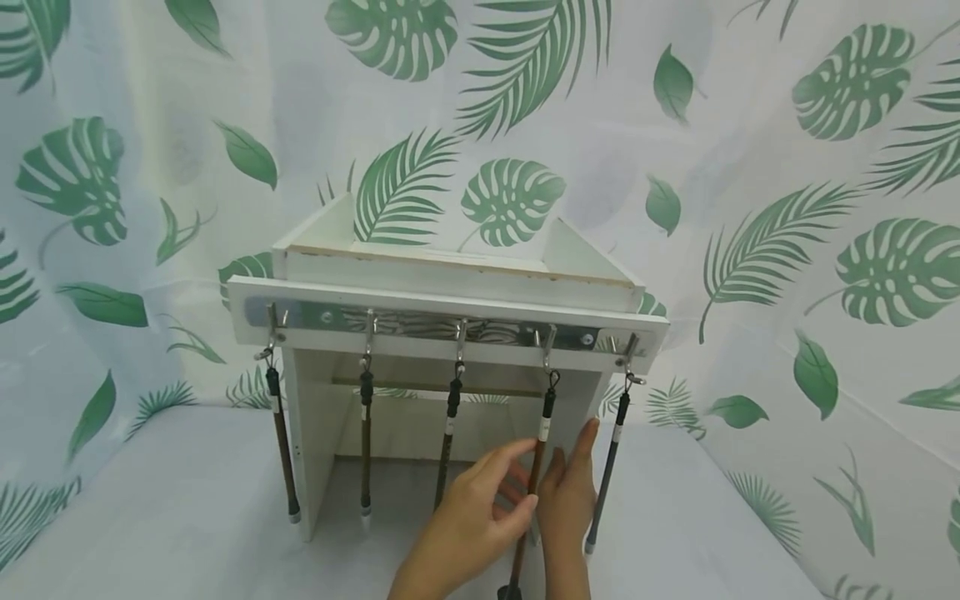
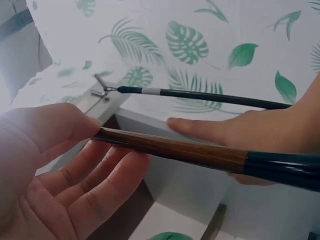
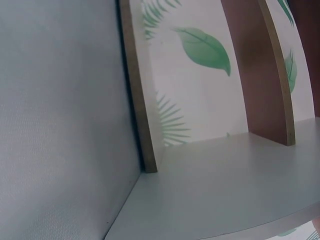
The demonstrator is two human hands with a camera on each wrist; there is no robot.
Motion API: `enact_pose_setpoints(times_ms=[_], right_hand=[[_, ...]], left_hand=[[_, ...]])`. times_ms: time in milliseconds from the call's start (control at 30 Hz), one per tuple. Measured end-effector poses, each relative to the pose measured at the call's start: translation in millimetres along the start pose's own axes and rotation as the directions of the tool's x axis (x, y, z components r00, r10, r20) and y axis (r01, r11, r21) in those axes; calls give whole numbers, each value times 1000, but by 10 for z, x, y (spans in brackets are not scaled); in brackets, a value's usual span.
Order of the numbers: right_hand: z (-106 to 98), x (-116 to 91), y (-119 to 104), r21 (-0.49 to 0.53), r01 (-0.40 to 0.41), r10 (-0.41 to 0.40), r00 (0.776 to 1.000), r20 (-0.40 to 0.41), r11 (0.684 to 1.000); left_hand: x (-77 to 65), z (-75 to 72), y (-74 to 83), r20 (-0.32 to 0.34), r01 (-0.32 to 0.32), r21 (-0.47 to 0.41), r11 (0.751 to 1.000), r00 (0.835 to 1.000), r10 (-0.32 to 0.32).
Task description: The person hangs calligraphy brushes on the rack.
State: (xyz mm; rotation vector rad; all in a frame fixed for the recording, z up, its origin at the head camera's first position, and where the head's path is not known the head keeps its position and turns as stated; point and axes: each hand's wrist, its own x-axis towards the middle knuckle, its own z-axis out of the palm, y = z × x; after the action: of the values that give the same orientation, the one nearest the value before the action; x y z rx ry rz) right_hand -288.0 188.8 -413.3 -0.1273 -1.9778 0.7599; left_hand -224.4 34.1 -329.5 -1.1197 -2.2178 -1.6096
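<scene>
Several calligraphy brushes hang by loops from a hook rail (image 1: pixel 480 327). My left hand (image 1: pixel 476 512) pinches the brown handle of the fourth calligraphy brush (image 1: pixel 537 462) from the left between thumb and fingers. Its dark, wider lower part (image 2: pixel 282 167) shows in the left wrist view. My right hand (image 1: pixel 567 500) is just behind that brush, index finger straight and pointing up, by the side of the white cabinet; whether it touches the brush is unclear. To its right hangs a dark brush (image 1: pixel 617 446). The right wrist view shows mostly the cabinet inside.
The rail is fixed across the front of a white open cabinet (image 1: pixel 315 425). Three more brushes hang left of my hands: the outer left brush (image 1: pixel 282 442), the second brush (image 1: pixel 366 450) and the middle brush (image 1: pixel 450 433). A leaf-patterned sheet (image 1: pixel 750 208) surrounds the pale surface (image 1: pixel 675 517).
</scene>
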Motion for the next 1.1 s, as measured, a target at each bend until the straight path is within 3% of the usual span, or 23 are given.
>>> enact_pose_setpoints(times_ms=[533, 1100], right_hand=[[-2, -18, 3, -12, -5, 5, 1000, -17, 1000], [16, -24, 3, 2, -41, 41, 998, -40, 999]], left_hand=[[17, 31, -40, -16, 23, -42, 999, 1000, -23], [49, 68, -86, -48, -20, -48, 999, 999, 18]])
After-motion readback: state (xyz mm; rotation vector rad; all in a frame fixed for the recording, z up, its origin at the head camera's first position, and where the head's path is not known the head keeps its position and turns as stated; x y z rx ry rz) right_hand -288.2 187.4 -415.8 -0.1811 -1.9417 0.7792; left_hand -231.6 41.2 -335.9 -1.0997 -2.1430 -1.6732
